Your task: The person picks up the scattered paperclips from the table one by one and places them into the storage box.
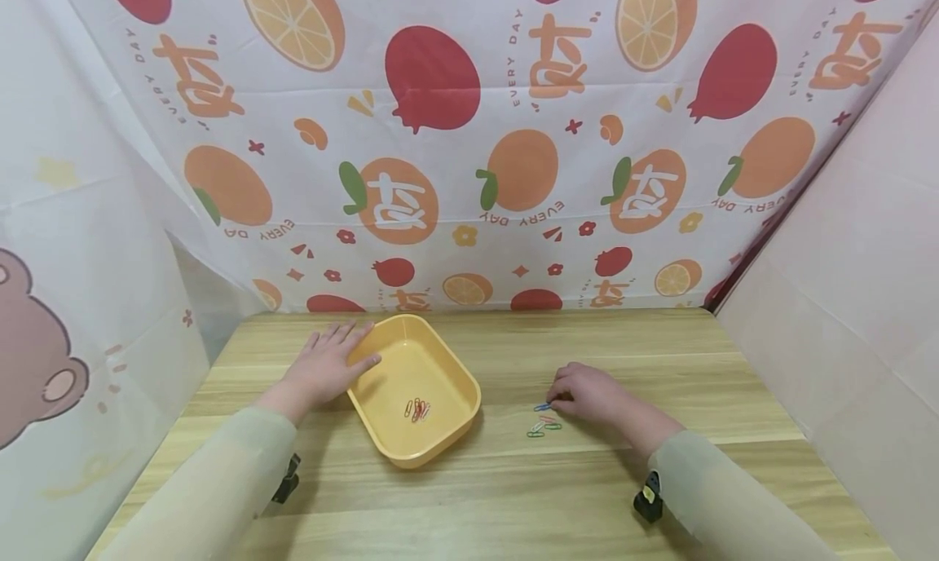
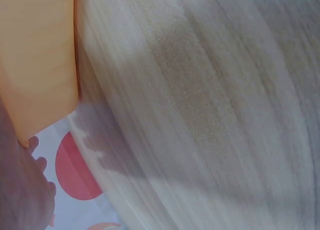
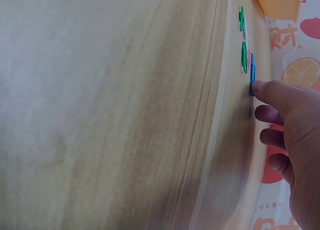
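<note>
A yellow tray [image 1: 458,364] stands left of the middle of the table, with several red paper clips [image 1: 418,411] on its floor. My left hand [image 1: 330,364] rests on its left rim, fingers spread and thumb reaching over the inside. To the right lies a small group of paper clips: green ones [image 1: 553,426], a white one [image 1: 538,426], a pink one [image 1: 547,419] and blue [image 3: 252,73]. Thumb and fingertip of my right hand [image 1: 587,394] pinch a blue paper clip [image 1: 542,407] at the table surface. Part of that clip is hidden by the fingers.
The wood-grain table [image 1: 506,504] carries the tray and clips. A fruit-print cloth [image 1: 455,170] hangs behind its far edge, with pale cloth walls [image 1: 851,284] at both sides. A dark wrist device [image 1: 649,500] sits at the right sleeve.
</note>
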Action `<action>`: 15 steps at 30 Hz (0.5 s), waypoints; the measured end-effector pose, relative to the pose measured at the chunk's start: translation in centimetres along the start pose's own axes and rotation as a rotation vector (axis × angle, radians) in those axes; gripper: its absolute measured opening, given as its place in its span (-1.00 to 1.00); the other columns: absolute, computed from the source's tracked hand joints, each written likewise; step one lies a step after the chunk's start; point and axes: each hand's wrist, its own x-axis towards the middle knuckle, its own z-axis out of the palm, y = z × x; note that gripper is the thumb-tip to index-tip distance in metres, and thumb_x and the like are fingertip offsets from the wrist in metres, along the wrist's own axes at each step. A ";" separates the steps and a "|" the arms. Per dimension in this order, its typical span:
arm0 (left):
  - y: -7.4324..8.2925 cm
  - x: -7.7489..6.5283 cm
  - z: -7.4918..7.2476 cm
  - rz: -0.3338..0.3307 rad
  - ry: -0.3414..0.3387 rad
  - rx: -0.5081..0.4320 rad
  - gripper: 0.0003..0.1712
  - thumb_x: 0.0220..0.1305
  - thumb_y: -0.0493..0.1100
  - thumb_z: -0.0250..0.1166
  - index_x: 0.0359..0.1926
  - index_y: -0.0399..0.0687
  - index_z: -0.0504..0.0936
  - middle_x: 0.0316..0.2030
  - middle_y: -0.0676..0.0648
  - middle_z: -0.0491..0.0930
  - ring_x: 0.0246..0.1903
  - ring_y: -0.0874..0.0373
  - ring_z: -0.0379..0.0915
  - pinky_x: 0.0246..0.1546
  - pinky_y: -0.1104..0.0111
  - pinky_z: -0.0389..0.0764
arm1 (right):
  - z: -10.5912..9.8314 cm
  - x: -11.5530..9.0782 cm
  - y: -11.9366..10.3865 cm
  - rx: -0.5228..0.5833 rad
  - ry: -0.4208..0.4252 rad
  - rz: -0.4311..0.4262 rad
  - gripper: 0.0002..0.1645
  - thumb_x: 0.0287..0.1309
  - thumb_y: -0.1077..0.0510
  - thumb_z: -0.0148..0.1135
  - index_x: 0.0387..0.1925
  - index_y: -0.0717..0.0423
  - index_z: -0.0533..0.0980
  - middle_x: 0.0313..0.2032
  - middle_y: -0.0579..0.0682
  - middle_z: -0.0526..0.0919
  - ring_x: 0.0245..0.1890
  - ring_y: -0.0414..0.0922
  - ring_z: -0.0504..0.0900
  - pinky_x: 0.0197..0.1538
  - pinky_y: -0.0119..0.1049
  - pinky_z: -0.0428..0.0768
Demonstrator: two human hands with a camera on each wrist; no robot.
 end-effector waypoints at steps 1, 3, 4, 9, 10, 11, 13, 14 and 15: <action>0.0 0.0 0.0 0.000 0.002 -0.001 -0.08 0.41 0.45 -0.14 0.56 0.02 0.05 0.52 -0.31 -0.07 0.46 -0.39 -0.19 0.40 -0.28 -0.28 | 0.0 0.0 0.0 -0.001 -0.001 0.002 -0.92 0.19 0.03 0.40 -0.27 -0.13 0.73 -0.34 -0.33 0.57 -0.29 -0.34 0.47 -0.17 -0.34 0.58; 0.0 0.1 0.0 0.001 0.004 -0.004 -0.11 0.43 0.41 -0.10 0.56 0.03 0.06 0.52 -0.30 -0.06 0.46 -0.39 -0.19 0.40 -0.29 -0.28 | 0.1 -0.1 0.0 -0.003 -0.004 0.003 -0.91 0.19 0.03 0.40 -0.27 -0.14 0.73 -0.34 -0.34 0.57 -0.29 -0.35 0.46 -0.17 -0.36 0.58; 0.0 0.1 0.0 -0.001 0.002 -0.004 -0.11 0.43 0.41 -0.10 0.56 0.03 0.06 0.53 -0.30 -0.07 0.47 -0.38 -0.19 0.41 -0.28 -0.29 | 0.1 -0.1 0.0 -0.003 -0.004 0.004 -0.91 0.19 0.03 0.40 -0.26 -0.14 0.73 -0.34 -0.34 0.57 -0.30 -0.35 0.46 -0.18 -0.36 0.58; -0.1 0.1 0.0 -0.002 -0.011 -0.003 -0.10 0.43 0.42 -0.14 0.57 0.02 0.04 0.53 -0.31 -0.09 0.47 -0.39 -0.23 0.40 -0.29 -0.31 | 0.2 -0.2 0.0 -0.003 -0.003 0.002 -0.90 0.19 0.01 0.40 -0.26 -0.14 0.74 -0.33 -0.34 0.57 -0.29 -0.35 0.46 -0.17 -0.36 0.58; -0.2 0.1 0.0 -0.002 -0.012 -0.001 -0.10 0.43 0.42 -0.14 0.57 0.02 0.03 0.53 -0.31 -0.09 0.47 -0.39 -0.23 0.40 -0.29 -0.31 | 0.1 -0.2 0.0 -0.001 -0.003 0.001 -0.90 0.20 0.01 0.40 -0.26 -0.14 0.74 -0.33 -0.34 0.57 -0.29 -0.34 0.46 -0.17 -0.35 0.58; -0.2 0.1 0.0 -0.002 -0.012 -0.001 -0.10 0.43 0.42 -0.13 0.57 0.02 0.03 0.53 -0.31 -0.09 0.47 -0.39 -0.23 0.40 -0.29 -0.31 | 0.1 -0.2 -0.1 -0.001 -0.005 0.007 -0.89 0.20 0.00 0.39 -0.25 -0.15 0.74 -0.33 -0.34 0.57 -0.28 -0.34 0.46 -0.15 -0.35 0.59; -0.2 0.2 0.0 -0.004 -0.010 -0.003 -0.12 0.44 0.39 -0.10 0.57 0.03 0.04 0.53 -0.31 -0.08 0.47 -0.39 -0.22 0.40 -0.29 -0.30 | 0.0 -0.2 -0.1 0.003 -0.008 0.010 -0.89 0.20 0.00 0.39 -0.25 -0.14 0.73 -0.32 -0.34 0.58 -0.27 -0.34 0.47 -0.14 -0.33 0.59; -0.2 0.2 0.1 -0.003 -0.009 -0.004 -0.12 0.44 0.39 -0.09 0.56 0.02 0.04 0.52 -0.31 -0.07 0.47 -0.39 -0.22 0.40 -0.29 -0.30 | 0.0 -0.2 -0.2 0.006 -0.009 0.011 -0.89 0.20 0.00 0.39 -0.25 -0.14 0.73 -0.32 -0.33 0.58 -0.26 -0.33 0.48 -0.13 -0.32 0.60; -0.1 0.2 0.1 -0.002 -0.007 -0.003 -0.12 0.44 0.38 -0.09 0.56 0.02 0.05 0.52 -0.32 -0.06 0.47 -0.39 -0.20 0.40 -0.30 -0.28 | 0.0 -0.2 -0.2 0.008 -0.010 0.012 -0.89 0.20 0.00 0.40 -0.25 -0.14 0.73 -0.32 -0.33 0.58 -0.26 -0.33 0.48 -0.12 -0.31 0.60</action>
